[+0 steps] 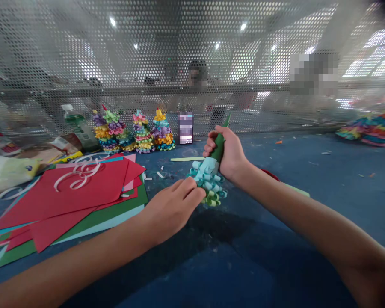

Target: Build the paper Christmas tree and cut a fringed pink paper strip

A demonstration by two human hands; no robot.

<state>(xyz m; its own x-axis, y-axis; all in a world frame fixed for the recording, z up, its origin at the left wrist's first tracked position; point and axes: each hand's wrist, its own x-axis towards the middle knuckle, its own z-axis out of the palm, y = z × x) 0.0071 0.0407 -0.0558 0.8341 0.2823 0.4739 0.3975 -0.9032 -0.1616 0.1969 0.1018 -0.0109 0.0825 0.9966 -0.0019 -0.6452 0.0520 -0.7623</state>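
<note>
At the far left of the view, a plastic bag (6, 173) and a plastic bottle (78, 128) are placed near the edge of the blue table (308, 171), probably so that the working area is not blocked. Sheets of red and green paper (73, 192) are spread in a loose stack beside the left hand, where they seem to be kept for easy reach. Several small paper trees (143, 132) in many colours are stood in a row farther back, apparently away from the hands so that they are not crushed, and a phone (185, 127) is stood just to their right, with its screen blurred. In the middle, the left hand (171, 209) is laid against the blue paper curls (207, 177), with the fingers bent over them; the thumb is hidden, so a pinch cannot be confirmed. The green paper cone (217, 147) is held above the table, tilted, with the fingers of the right hand (227, 149) closed around it, and in this way the curls seem to be kept steady and within reach of the left hand. At the far right, a heap of coloured paper strips (368, 128) is left on the table, well apart from the hands.
</note>
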